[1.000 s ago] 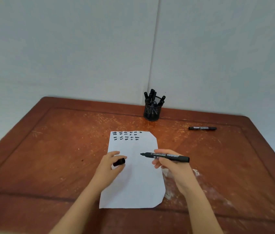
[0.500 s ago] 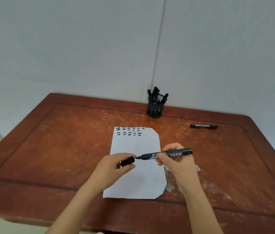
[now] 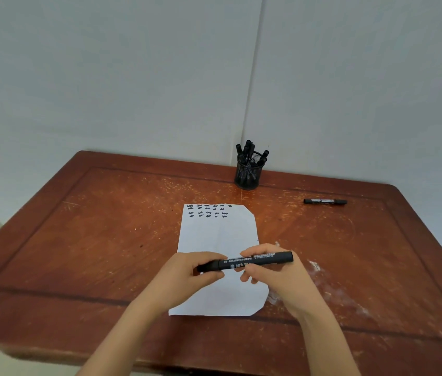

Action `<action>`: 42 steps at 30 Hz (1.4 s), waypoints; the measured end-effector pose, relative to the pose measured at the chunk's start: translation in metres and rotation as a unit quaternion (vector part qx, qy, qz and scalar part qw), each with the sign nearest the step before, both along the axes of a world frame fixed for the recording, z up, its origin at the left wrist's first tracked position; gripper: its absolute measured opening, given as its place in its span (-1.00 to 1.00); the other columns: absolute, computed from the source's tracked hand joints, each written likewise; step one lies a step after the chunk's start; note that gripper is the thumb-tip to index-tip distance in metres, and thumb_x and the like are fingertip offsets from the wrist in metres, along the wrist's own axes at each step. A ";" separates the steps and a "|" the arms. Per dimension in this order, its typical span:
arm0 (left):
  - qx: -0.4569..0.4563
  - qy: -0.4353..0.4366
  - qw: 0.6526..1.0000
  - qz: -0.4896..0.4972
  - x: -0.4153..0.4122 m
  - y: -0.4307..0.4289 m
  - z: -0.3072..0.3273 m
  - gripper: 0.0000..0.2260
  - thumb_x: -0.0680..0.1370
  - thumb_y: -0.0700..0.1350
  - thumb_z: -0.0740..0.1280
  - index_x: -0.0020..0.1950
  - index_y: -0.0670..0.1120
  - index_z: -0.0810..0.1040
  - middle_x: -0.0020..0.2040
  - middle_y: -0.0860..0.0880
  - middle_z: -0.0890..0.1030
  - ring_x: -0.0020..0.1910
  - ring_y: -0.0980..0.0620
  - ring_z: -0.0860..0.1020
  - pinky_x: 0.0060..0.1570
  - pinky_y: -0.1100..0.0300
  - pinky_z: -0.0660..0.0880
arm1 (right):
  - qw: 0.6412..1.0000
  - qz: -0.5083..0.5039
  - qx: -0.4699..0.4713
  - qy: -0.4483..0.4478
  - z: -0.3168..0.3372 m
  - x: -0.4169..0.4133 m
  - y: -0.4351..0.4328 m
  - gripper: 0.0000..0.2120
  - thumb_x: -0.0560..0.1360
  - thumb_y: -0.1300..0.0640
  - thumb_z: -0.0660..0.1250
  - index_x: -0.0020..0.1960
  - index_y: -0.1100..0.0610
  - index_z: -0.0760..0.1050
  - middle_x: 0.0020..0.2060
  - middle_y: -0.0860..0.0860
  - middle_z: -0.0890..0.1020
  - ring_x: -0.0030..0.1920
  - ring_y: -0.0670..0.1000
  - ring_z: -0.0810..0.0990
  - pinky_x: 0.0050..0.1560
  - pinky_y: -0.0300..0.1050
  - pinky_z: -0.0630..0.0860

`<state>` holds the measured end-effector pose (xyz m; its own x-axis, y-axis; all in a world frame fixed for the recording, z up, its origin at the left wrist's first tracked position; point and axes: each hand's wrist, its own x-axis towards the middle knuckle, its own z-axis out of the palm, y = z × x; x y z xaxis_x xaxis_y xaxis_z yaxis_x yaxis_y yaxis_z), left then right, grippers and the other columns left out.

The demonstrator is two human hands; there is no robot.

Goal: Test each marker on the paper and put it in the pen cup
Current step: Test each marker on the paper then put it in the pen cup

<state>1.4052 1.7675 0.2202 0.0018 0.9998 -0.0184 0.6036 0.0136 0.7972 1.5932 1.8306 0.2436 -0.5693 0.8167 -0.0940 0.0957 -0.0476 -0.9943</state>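
Observation:
A black marker (image 3: 258,260) lies level above the white paper (image 3: 217,234), held between both hands. My right hand (image 3: 274,275) grips its barrel; my left hand (image 3: 187,275) pinches the cap (image 3: 209,265), which sits on the marker's left end. The paper carries rows of black test marks along its top edge. A black mesh pen cup (image 3: 247,176) with several markers in it stands at the table's back edge by the wall. One more black marker (image 3: 325,201) lies flat on the table at the back right.
The worn brown wooden table (image 3: 92,240) has a raised border and white scuffs right of the paper. A pale wall rises right behind the cup. The table's front edge runs just below my forearms.
One second ago the cap was off in my left hand, apart from the marker. The hands came together and the cap now sits on the marker's tip. The view tilted up slightly.

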 end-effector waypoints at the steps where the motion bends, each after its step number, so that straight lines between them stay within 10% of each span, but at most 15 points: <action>1: -0.005 -0.001 1.000 -0.003 0.000 -0.002 0.000 -0.84 0.53 -0.09 0.33 0.04 0.14 0.60 -0.30 0.31 0.53 -0.31 0.23 0.40 -0.28 0.38 0.30 | 1.000 0.009 -0.019 0.017 0.001 0.000 -0.001 -0.95 0.41 0.18 0.42 -0.13 0.11 0.61 -0.28 0.06 0.70 -0.28 0.03 0.64 -0.28 -0.23 0.53; 5: -0.020 0.003 1.000 -0.006 -0.001 -0.005 0.001 -0.84 0.52 -0.07 0.33 -0.02 0.22 0.55 -0.30 0.34 0.53 -0.30 0.22 0.41 -0.27 0.36 0.31 | 0.996 -0.002 -0.084 0.043 0.002 -0.001 -0.005 -0.44 0.25 -0.38 0.35 -0.14 0.12 0.65 -0.25 0.15 0.70 -0.33 0.07 0.65 -0.39 -0.22 0.54; 12: -0.052 0.011 0.997 -0.054 0.002 -0.008 0.009 -0.84 0.54 -0.01 0.31 -0.22 0.20 0.45 -0.46 0.26 0.47 -0.43 0.20 0.39 -0.37 0.39 0.26 | 0.982 -0.187 -0.037 0.004 0.003 -0.004 -0.007 -0.77 0.51 0.25 0.26 -0.33 0.21 0.44 -0.65 -0.02 0.44 -0.63 -0.12 0.31 -0.59 -0.31 0.26; 22: 0.002 0.069 0.995 -0.072 0.005 -0.008 0.020 -0.77 0.56 -0.01 0.26 -0.27 0.20 0.36 -0.49 0.27 0.43 -0.49 0.18 0.37 -0.42 0.33 0.19 | 0.962 -0.267 0.058 -0.009 0.002 -0.011 -0.003 -0.65 0.46 0.36 0.26 -0.43 0.20 0.22 -0.57 -0.04 0.23 -0.56 -0.16 0.17 -0.52 -0.37 0.20; 32: 0.150 0.259 0.952 -0.066 0.001 -0.002 0.015 -0.77 0.47 0.10 0.12 -0.32 0.06 0.40 -0.56 0.16 0.19 -0.60 0.17 0.19 -0.56 0.35 0.13 | 0.962 -0.259 -0.066 0.056 -0.008 -0.018 0.005 -0.63 0.48 0.39 0.21 -0.42 0.17 0.18 -0.56 0.05 0.18 -0.62 -0.09 0.11 -0.57 -0.26 0.05; 38: 0.213 0.397 0.889 -0.083 0.008 0.012 0.019 -0.69 0.43 0.04 0.11 -0.43 -0.04 0.48 -0.60 0.09 0.36 -0.67 0.08 0.30 -0.53 0.34 -0.15 | 0.952 -0.252 -0.156 0.081 -0.028 -0.011 0.007 -0.58 0.49 0.37 0.22 -0.45 0.14 0.14 -0.56 0.05 0.18 -0.65 -0.09 0.09 -0.58 -0.32 0.01; 42: 0.203 0.377 0.900 -0.078 0.011 0.018 0.010 -0.69 0.46 0.04 0.11 -0.37 -0.03 0.53 -0.57 0.10 0.39 -0.63 0.11 0.34 -0.63 0.30 0.11 | 0.951 -0.256 -0.162 0.069 -0.023 -0.008 0.013 -0.58 0.50 0.34 0.24 -0.45 0.14 0.16 -0.63 0.04 0.21 -0.67 -0.10 0.10 -0.63 -0.36 0.05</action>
